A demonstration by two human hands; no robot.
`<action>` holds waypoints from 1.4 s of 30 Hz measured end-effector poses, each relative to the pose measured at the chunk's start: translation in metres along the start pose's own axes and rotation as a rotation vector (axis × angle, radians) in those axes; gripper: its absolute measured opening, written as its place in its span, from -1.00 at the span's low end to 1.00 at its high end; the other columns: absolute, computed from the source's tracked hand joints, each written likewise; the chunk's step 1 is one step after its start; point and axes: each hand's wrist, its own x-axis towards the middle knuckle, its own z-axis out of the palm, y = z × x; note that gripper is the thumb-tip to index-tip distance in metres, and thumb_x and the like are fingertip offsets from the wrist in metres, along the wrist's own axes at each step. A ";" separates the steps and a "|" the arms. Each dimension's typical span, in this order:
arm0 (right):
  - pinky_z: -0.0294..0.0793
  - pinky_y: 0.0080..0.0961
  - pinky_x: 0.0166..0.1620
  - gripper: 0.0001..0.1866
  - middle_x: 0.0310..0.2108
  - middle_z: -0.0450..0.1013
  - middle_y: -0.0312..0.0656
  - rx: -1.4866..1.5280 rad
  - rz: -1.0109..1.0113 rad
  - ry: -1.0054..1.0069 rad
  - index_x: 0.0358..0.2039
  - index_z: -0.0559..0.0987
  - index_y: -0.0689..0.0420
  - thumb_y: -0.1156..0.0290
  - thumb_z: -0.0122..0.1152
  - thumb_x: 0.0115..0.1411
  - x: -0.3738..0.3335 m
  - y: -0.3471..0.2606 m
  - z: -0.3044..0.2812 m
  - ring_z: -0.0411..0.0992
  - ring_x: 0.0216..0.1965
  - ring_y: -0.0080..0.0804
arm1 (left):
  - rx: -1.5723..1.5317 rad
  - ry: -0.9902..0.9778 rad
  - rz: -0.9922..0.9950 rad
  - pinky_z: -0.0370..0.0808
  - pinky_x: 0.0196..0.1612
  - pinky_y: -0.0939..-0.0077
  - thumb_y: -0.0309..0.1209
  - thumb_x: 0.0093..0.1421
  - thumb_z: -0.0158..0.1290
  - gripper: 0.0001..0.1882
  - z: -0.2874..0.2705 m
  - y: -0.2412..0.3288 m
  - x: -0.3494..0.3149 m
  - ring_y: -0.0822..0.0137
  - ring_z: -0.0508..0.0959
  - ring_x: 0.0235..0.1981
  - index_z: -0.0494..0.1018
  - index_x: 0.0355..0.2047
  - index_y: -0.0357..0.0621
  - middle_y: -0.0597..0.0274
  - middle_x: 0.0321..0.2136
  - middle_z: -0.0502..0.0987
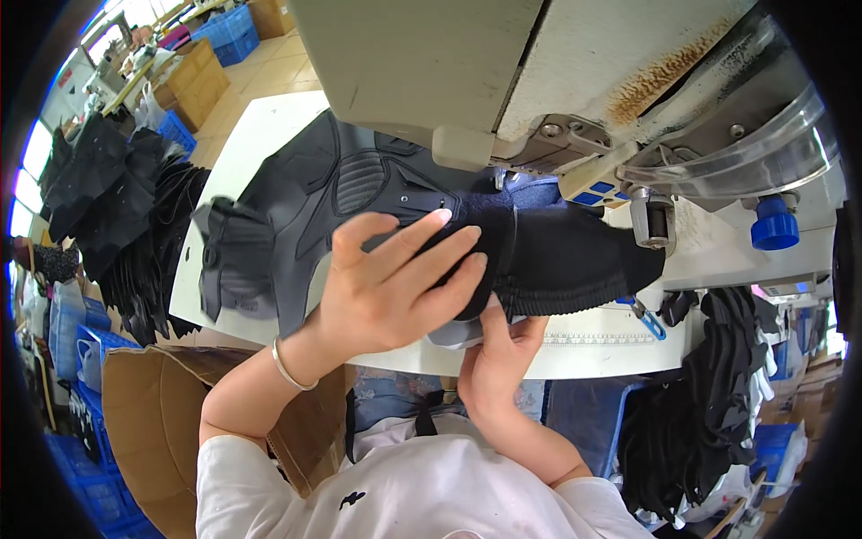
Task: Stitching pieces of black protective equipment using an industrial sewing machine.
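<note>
A black padded fabric piece (296, 193) with moulded and ribbed panels lies across the white table under a sewing machine head (503, 81). Its right part is a softer black section (575, 260) with a gathered, elastic-looking edge, and dark blue lining shows near the needle area. My left hand (391, 283) rests on the piece with its fingers stretched out and spread. Close to the gathered edge, my right hand (503, 346) pinches the near side, thumb on top and the other fingers partly hidden beneath.
Blue-handled thread snips (648, 322) lie beside a ruler strip (593, 340) on the white table (395, 359). Black cut pieces hang in stacks at left (117, 207) and right (691, 422). An open cardboard box (148, 440) stands below the table's left side.
</note>
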 end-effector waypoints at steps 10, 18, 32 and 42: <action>0.23 -0.53 0.13 -0.48 0.08 0.28 -0.20 0.183 -0.010 0.025 0.08 0.31 0.19 0.77 0.10 0.09 0.005 0.022 0.003 0.28 0.05 -0.49 | -0.500 -0.066 -0.815 0.53 -0.20 0.46 -0.59 -0.02 0.16 -0.79 -0.013 0.005 0.044 0.18 0.60 -0.29 0.59 -0.32 -0.18 0.13 -0.35 0.61; 0.26 -0.51 0.13 -0.47 0.08 0.28 -0.19 0.237 0.070 -0.002 0.11 0.27 0.18 0.78 0.03 0.11 0.001 0.013 0.005 0.28 0.06 -0.46 | -0.070 -0.027 -0.137 0.46 -0.08 0.21 -0.41 -0.08 0.08 -0.70 0.004 0.012 0.011 0.08 0.53 -0.18 0.51 -0.27 -0.17 0.12 -0.22 0.53; 0.25 -0.53 0.13 -0.51 0.08 0.28 -0.21 0.264 0.095 0.041 0.07 0.28 0.17 0.76 0.08 0.12 -0.007 0.010 0.021 0.28 0.05 -0.51 | -0.128 -0.059 -0.001 0.47 0.00 0.19 -0.42 -0.07 0.09 -0.70 0.010 -0.019 0.004 0.13 0.53 -0.14 0.51 -0.27 -0.16 0.19 -0.19 0.52; 0.24 -0.48 0.15 -0.46 0.09 0.30 -0.25 0.161 0.033 0.025 0.15 0.25 0.11 0.72 0.04 0.16 -0.008 0.009 0.023 0.29 0.07 -0.47 | -0.205 -0.030 -0.082 0.54 -0.06 0.23 -0.55 -0.09 0.11 -0.73 0.011 -0.020 0.009 0.10 0.58 -0.17 0.55 -0.30 -0.21 0.16 -0.29 0.58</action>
